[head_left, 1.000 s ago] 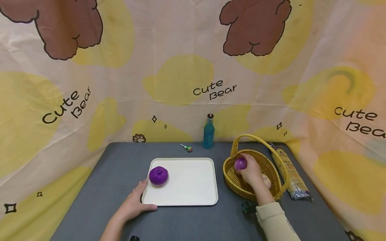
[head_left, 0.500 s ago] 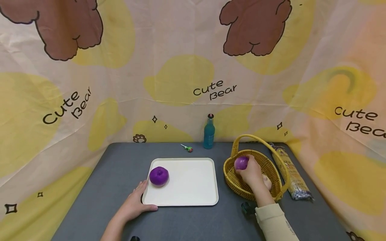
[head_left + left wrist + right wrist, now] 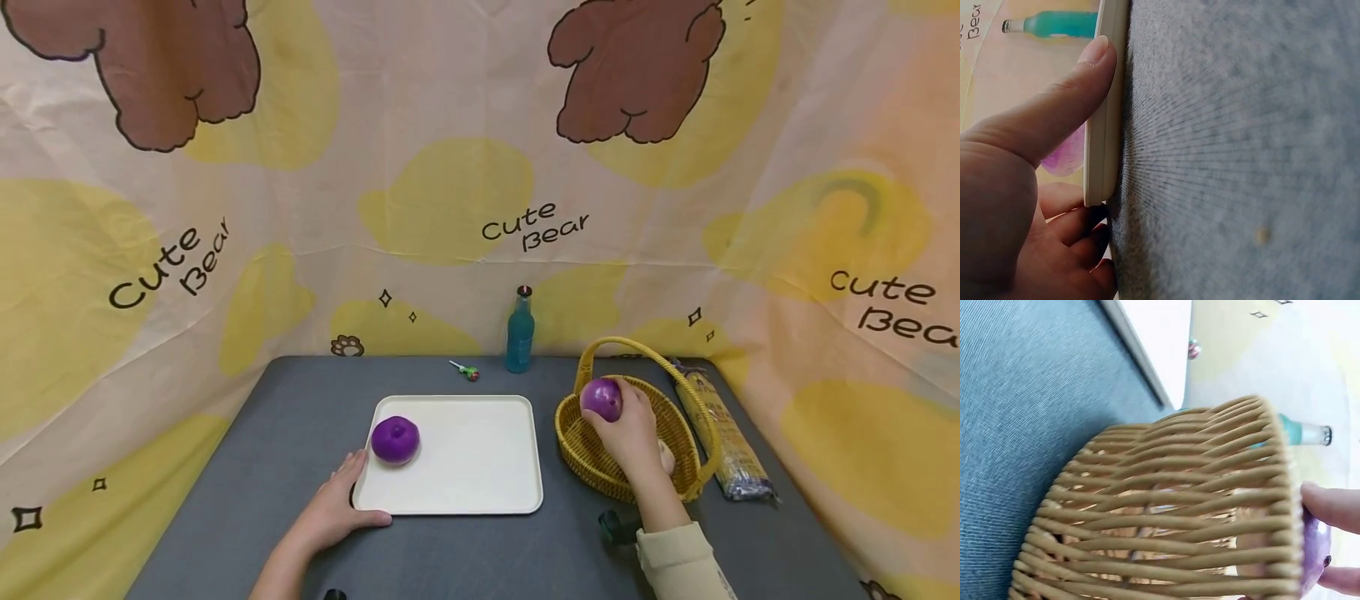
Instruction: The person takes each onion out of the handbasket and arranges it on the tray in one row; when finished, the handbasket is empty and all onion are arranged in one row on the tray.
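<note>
My right hand (image 3: 633,433) pinches a glossy purple onion (image 3: 602,398) between thumb and fingers, over the left part of the yellow wicker basket (image 3: 581,454). In the right wrist view, the onion (image 3: 1315,553) is partly behind the basket's rim. A pale bulb, perhaps garlic (image 3: 666,458), lies in the basket, partly hidden by my wrist. My left hand (image 3: 339,504) grips the near left corner of the white tray (image 3: 480,467), thumb along its front edge and fingers at its left side. On the tray's left part sits a round, matte purple vegetable (image 3: 395,440).
Behind the tray lie a lollipop (image 3: 467,372) and an upright blue bottle (image 3: 519,333). A long yellow plastic packet (image 3: 723,433) lies right of the basket, whose tall handle (image 3: 663,358) arches over it. A printed cloth hangs behind the grey table (image 3: 315,417).
My right hand has lifted the onion slightly up within the basket's opening, and the onion has turned so a dark spot shows. My left hand and the tray stay in place.
</note>
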Tool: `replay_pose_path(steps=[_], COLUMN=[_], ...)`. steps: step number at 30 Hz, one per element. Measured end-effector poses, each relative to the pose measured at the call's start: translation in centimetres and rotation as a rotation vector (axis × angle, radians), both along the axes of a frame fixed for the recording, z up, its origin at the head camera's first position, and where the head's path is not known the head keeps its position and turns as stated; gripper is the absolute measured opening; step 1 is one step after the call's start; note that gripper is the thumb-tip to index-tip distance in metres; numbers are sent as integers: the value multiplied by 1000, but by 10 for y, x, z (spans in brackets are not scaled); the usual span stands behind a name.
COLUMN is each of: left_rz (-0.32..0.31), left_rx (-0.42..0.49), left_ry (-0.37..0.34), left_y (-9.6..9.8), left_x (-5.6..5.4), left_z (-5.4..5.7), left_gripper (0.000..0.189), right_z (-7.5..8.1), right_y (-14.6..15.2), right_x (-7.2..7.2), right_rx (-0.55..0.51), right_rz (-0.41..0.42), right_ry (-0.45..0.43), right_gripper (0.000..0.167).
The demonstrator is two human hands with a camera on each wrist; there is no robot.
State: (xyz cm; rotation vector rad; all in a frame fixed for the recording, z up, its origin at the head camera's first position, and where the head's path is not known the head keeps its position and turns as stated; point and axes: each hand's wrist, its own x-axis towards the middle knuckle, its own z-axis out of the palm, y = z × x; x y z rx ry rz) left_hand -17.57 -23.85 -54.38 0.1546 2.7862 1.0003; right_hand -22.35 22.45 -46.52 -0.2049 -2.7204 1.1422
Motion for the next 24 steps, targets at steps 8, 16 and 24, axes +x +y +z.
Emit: replay_pose_path(steps=[8,16,24], left_rz=[1,-2,-4], left_rx=[1,11,3], left_ry=[7,-3,-2], left_y=[0,1,0], left_x=[-1,0,0], left_z=[-1,0,0], left_gripper=[128,128,127], right_z=[9,12,14], right_y=[-8,-18,-30], right_x=[7,13,12], right_rx=[-58,-59,-60], right_rz=[-35,-6,59], right_ry=[72,125,140], right_gripper=[90,87,84])
